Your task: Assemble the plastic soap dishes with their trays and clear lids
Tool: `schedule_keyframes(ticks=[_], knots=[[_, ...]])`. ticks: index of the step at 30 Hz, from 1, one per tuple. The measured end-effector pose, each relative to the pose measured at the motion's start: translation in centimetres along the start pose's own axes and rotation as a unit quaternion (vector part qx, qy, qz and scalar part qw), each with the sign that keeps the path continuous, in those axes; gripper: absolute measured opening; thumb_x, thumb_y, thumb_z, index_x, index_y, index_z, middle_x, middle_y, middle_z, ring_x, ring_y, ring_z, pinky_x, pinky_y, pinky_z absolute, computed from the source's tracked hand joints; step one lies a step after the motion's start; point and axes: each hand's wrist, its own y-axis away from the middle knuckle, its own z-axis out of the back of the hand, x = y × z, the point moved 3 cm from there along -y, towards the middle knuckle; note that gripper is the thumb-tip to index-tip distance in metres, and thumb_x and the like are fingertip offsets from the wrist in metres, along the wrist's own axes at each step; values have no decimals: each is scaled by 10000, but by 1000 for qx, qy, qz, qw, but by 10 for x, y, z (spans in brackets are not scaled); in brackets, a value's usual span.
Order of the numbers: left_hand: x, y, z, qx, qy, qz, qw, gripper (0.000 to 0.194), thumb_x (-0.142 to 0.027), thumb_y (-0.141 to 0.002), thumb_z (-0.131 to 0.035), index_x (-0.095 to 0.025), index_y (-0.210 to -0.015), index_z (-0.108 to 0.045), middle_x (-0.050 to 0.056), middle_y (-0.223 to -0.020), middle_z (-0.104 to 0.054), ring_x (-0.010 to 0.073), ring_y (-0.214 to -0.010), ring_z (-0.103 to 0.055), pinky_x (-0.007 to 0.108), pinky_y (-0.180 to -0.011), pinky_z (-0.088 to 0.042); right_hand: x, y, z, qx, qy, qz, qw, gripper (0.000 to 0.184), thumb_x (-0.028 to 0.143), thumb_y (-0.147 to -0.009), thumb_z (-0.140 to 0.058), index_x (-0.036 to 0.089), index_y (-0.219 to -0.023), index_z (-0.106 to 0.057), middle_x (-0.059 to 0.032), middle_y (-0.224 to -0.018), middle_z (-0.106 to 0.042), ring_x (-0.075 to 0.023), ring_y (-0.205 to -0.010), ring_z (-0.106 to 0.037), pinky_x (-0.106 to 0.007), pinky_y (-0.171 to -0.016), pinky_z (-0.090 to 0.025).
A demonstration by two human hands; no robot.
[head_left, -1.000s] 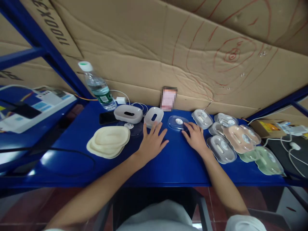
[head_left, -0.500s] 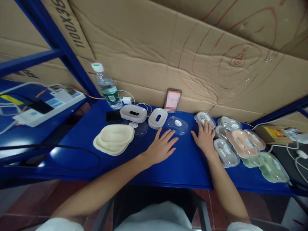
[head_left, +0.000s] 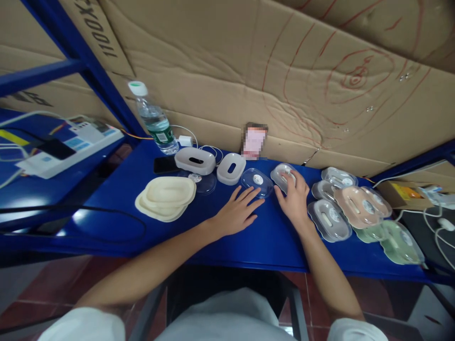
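My left hand [head_left: 236, 211] lies open, fingers spread, over the blue tabletop. Its fingertips reach the near edge of a clear oval lid [head_left: 262, 187] with a round white sticker. Held at its near side by my right hand [head_left: 293, 196] is a grey soap box [head_left: 280, 175] with a clear lid; the fingers cover its right part. Behind my left hand stand two pale soap box bodies, one upright-edged [head_left: 231, 169] with an oval slot and a wider one [head_left: 195, 161]. Another clear lid [head_left: 208, 183] lies in front of the wider body.
Stacked cream trays [head_left: 166, 198] lie at left, near a water bottle [head_left: 159, 129] and a dark phone [head_left: 164, 165]. A lit phone [head_left: 254, 141] leans on the cardboard wall [head_left: 213, 71]. Several lidded soap boxes, grey [head_left: 329, 219], pink [head_left: 355, 206] and green [head_left: 400, 242], crowd the right.
My right hand has moved left, and the grey soap box has slid left with it, closer to the loose clear lid. My left hand stays nearly in place. The view has shifted slightly.
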Motion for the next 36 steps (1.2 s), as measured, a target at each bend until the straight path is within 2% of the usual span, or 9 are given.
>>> schedule_keyframes(ticks=[5,9,14,18,22,28,32,34,36], knots=[[1,0,-1,5,8,-5,1000,527,-322,-1070,-531,-239,-1590,-500,113,-1767,-341,341,-1621,-341,607,-1326,-243,-10,4,-10,60,76,-67,993,639,485,-1065,-507,179,-1620,-424,-236,-1744,-287,-437,-1607,-261,-710,-1229,-265],[1,0,1,9,11,-6,1000,535,-313,-1068,-530,-226,-1595,-494,126,-1768,-335,346,-1623,-339,616,-1317,-266,-19,3,-12,75,86,-86,990,635,454,-1066,-506,182,-1631,-406,-248,-1696,-375,-452,-1574,-308,-754,-1200,-262],[0,0,5,-5,15,-3,1000,548,-293,-1052,-554,-226,-1593,-495,143,-1765,-334,351,-1621,-347,609,-1311,-289,-11,2,0,71,34,-17,997,541,521,-1041,-567,225,-1494,-573,-204,-1436,-586,-399,-1334,-550,-655,-1141,-387],[0,0,6,-17,14,-1,1000,554,-294,-1045,-574,-228,-1590,-500,153,-1755,-348,368,-1621,-339,623,-1312,-277,0,0,8,92,-76,12,993,568,605,-1030,-578,233,-1458,-614,-165,-1398,-615,-349,-1295,-599,-505,-1090,-497],[-1,1,4,-7,6,-3,1000,554,-316,-1053,-569,-246,-1597,-490,134,-1743,-378,371,-1603,-367,632,-1311,-265,2,-2,9,80,-144,2,986,527,587,-1060,-530,221,-1421,-647,-147,-1385,-661,-317,-1305,-620,-466,-1142,-492],[-2,3,4,6,1,-12,1000,555,-326,-1069,-545,-247,-1612,-464,131,-1749,-372,373,-1590,-389,641,-1303,-264,-22,-7,-2,35,-110,-45,992,522,537,-1066,-496,169,-1392,-672,-169,-1382,-693,-322,-1309,-630,-470,-1131,-493],[-3,3,6,13,0,-16,1000,538,-341,-1075,-539,-248,-1601,-476,130,-1725,-416,370,-1575,-413,647,-1308,-241,-33,-7,-6,32,-33,-80,996,506,468,-1099,-422,166,-1438,-647,-172,-1452,-683,-333,-1362,-616,-503,-1139,-449],[-3,3,6,14,1,-17,1000,532,-350,-1076,-537,-245,-1594,-484,133,-1716,-430,370,-1568,-421,653,-1304,-237,-29,-8,-3,30,1,-65,997,512,446,-1122,-377,160,-1462,-632,-171,-1502,-657,-339,-1421,-577,-533,-1180,-384],[-3,3,6,13,1,-14,1000,520,-351,-1076,-534,-244,-1583,-496,135,-1701,-453,371,-1560,-428,672,-1298,-228,-18,-7,0,42,4,-16,999,507,448,-1138,-356,168,-1430,-660,-159,-1473,-681,-319,-1410,-585,-511,-1188,-352]])
